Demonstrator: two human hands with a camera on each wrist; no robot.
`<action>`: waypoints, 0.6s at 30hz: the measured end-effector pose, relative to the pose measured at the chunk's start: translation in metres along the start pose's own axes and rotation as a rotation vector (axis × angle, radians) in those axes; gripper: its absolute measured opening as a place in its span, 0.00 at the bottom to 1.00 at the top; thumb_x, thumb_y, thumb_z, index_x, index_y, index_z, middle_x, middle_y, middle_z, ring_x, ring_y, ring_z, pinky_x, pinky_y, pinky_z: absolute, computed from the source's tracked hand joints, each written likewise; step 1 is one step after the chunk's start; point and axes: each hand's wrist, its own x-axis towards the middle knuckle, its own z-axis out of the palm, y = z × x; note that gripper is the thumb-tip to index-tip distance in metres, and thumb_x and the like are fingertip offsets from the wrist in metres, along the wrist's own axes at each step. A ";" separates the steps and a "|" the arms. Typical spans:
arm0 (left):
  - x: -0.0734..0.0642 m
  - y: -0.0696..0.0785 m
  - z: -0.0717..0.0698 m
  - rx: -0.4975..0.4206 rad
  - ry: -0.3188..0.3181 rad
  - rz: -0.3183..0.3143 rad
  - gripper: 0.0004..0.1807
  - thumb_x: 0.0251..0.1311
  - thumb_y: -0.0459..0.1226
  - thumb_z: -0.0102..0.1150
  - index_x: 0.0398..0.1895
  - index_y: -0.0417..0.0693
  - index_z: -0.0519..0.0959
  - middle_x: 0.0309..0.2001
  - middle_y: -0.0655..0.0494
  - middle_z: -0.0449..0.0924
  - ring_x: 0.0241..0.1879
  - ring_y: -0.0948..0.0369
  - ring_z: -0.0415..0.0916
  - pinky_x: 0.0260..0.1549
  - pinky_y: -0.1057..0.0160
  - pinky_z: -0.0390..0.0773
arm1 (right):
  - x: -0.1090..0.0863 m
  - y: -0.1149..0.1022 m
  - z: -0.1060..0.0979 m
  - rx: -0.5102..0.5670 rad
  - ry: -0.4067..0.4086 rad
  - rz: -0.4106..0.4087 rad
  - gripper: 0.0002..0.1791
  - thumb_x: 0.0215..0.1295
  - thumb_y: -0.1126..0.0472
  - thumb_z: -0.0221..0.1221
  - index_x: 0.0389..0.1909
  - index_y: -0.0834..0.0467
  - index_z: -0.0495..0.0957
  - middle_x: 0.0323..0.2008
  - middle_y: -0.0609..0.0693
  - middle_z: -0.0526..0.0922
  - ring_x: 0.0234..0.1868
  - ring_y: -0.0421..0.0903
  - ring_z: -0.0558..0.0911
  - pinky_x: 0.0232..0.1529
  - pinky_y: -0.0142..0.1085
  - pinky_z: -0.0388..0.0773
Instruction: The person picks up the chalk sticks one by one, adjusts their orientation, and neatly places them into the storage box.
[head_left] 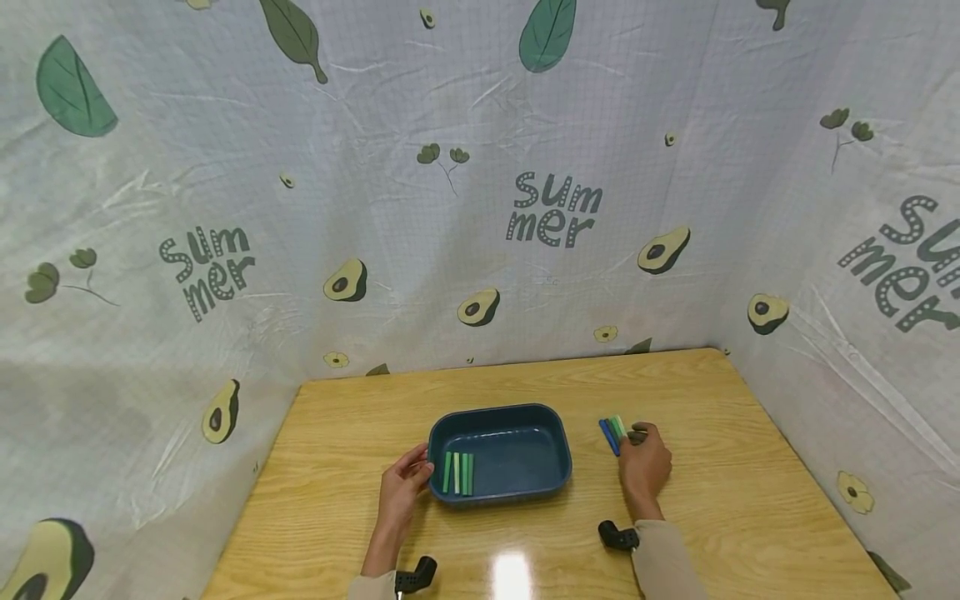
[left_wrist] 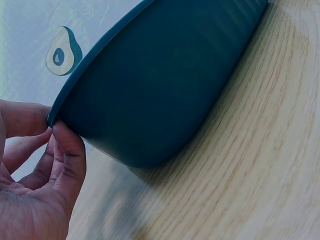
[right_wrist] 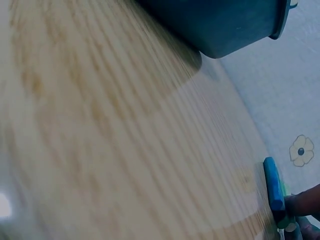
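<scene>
My left hand is at the left end of a dark blue plastic bin. In the left wrist view, its thumb and fingers pinch the bin's rim. Several slim sticks in greens and pale yellow-green stand side by side at the bin's left. On the table right of the bin, a blue stick lies against green and pale green sticks. My right hand is at these sticks, its fingers bent and touching them. Its fingertips are partly hidden, so whether they grip one is unclear.
A wooden table carries the bin and the loose sticks. White sheeting printed with avocados, leaves and lettering hangs behind and along both sides. A black camera is strapped on the right wrist, another on the left.
</scene>
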 end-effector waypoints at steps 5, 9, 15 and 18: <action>-0.002 -0.001 0.000 0.005 -0.005 -0.010 0.24 0.65 0.27 0.56 0.65 0.34 0.71 0.57 0.38 0.73 0.41 0.68 0.75 0.36 0.69 0.79 | -0.001 0.000 -0.002 0.020 -0.020 -0.001 0.16 0.61 0.65 0.61 0.50 0.64 0.78 0.42 0.65 0.86 0.40 0.63 0.84 0.43 0.56 0.74; -0.003 -0.003 -0.001 0.003 -0.012 -0.013 0.24 0.66 0.28 0.56 0.65 0.34 0.71 0.56 0.39 0.74 0.41 0.68 0.76 0.37 0.68 0.80 | -0.002 -0.001 -0.005 0.039 -0.039 0.024 0.18 0.62 0.66 0.60 0.53 0.64 0.76 0.44 0.66 0.85 0.41 0.63 0.84 0.43 0.56 0.74; -0.004 0.000 -0.001 0.004 -0.018 -0.007 0.24 0.66 0.28 0.56 0.65 0.34 0.71 0.55 0.39 0.74 0.42 0.68 0.76 0.38 0.68 0.80 | -0.001 -0.002 -0.012 0.093 -0.055 0.060 0.21 0.65 0.64 0.58 0.58 0.64 0.72 0.47 0.67 0.83 0.45 0.63 0.83 0.44 0.56 0.75; -0.005 0.002 -0.002 0.007 -0.019 0.000 0.24 0.66 0.28 0.56 0.65 0.34 0.71 0.56 0.38 0.73 0.42 0.69 0.75 0.37 0.69 0.80 | -0.001 -0.005 -0.017 0.113 -0.082 0.089 0.22 0.64 0.63 0.57 0.59 0.63 0.72 0.48 0.67 0.83 0.45 0.63 0.82 0.44 0.55 0.75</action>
